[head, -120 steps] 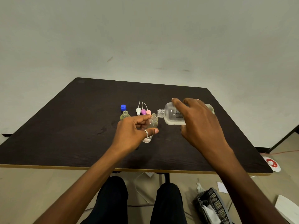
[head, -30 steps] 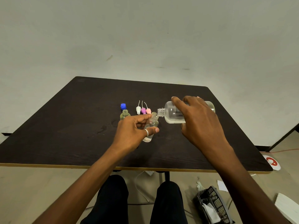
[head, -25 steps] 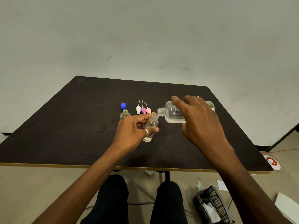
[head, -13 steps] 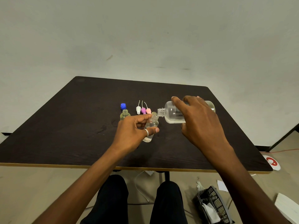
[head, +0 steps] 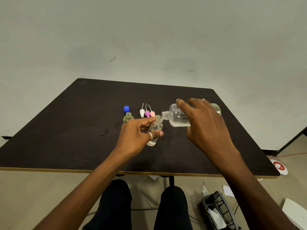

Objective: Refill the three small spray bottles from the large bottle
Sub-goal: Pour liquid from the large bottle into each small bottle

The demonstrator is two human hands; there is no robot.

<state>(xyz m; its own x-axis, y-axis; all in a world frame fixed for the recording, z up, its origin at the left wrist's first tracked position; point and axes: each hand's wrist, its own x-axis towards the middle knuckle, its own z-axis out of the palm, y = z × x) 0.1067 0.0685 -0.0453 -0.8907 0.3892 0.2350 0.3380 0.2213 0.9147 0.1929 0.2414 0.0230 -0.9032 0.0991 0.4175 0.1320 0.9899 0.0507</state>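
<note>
My right hand [head: 206, 128] grips the large clear bottle [head: 177, 116], tipped on its side with its open threaded neck pointing left. That neck touches the mouth of a small clear spray bottle [head: 155, 130], which my left hand [head: 136, 135] holds tilted above the dark table [head: 66, 133]. A second small bottle [head: 128, 117] with yellowish liquid stands open behind my left hand. A third small bottle is not visible. White [head: 142, 112], purple [head: 147, 113] and pink [head: 152, 113] spray tops lie in a row beyond the hands.
A blue cap [head: 126, 109] stands behind the yellowish bottle. Wet marks show on the table left of my left hand. On the floor to the right lie a black mesh basket [head: 219, 211], white papers and a round red-and-white object [head: 280, 166].
Almost nothing has shifted over the last seconds. Both hands keep the large bottle's neck at the small bottle's mouth, with the small bottle tilted slightly more than 4.8 s ago.
</note>
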